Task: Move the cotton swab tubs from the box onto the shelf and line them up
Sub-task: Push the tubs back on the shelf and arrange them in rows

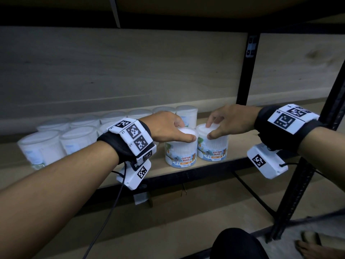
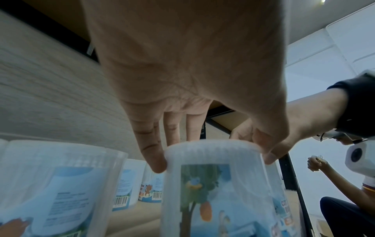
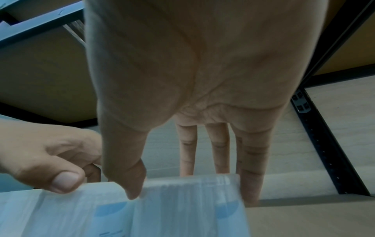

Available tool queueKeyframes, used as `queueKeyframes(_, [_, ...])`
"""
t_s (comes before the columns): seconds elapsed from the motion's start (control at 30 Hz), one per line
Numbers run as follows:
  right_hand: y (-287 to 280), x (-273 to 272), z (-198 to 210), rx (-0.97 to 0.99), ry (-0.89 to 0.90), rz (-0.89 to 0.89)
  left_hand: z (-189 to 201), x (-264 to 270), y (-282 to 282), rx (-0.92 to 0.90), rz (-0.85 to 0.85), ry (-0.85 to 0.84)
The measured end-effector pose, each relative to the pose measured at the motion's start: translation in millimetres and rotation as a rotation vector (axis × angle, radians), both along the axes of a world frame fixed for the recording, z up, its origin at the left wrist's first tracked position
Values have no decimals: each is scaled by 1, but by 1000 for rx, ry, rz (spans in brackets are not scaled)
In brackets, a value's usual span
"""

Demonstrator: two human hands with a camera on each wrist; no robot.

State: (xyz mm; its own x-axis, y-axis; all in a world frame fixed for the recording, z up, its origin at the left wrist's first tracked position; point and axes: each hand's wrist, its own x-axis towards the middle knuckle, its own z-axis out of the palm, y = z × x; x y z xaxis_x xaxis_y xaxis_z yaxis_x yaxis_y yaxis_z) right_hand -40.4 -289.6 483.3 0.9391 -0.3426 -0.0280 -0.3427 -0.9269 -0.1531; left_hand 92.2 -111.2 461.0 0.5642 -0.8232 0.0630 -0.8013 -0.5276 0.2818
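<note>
Two clear tubs labelled COTTON BUDS stand side by side near the front edge of the wooden shelf (image 1: 240,143). My left hand (image 1: 183,130) grips the lid rim of the left tub (image 1: 180,156) from above, thumb in front and fingers behind. In the left wrist view the fingertips (image 2: 158,165) clasp that tub (image 2: 215,192). My right hand (image 1: 210,130) grips the top of the right tub (image 1: 212,148) the same way. The right wrist view shows its thumb and fingers (image 3: 251,184) curled round the tub (image 3: 182,211). No box is in view.
Several more tubs (image 1: 74,139) stand in two rows on the shelf to the left, also seen close by as tubs (image 2: 50,184). A black upright post (image 1: 244,71) stands behind right. Another person (image 2: 345,200) crouches to the right. A lower shelf board (image 1: 168,230) lies below.
</note>
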Motion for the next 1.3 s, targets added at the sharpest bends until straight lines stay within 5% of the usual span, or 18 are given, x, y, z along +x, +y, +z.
queueKeyframes(0.33, [1, 1, 1, -7, 8, 7, -2, -1, 3, -4, -15, -48])
queueKeyframes(0.57, [14, 31, 16, 17, -197, 17, 9, 19, 34, -25, -12, -127])
queueKeyframes(0.93, [79, 119, 34, 124, -20, 290, 12, 73, 96, 56, 91, -210])
queueKeyframes(1.3, [109, 174, 24, 5, 193, 243, 9, 117, 123, 159, 142, -170])
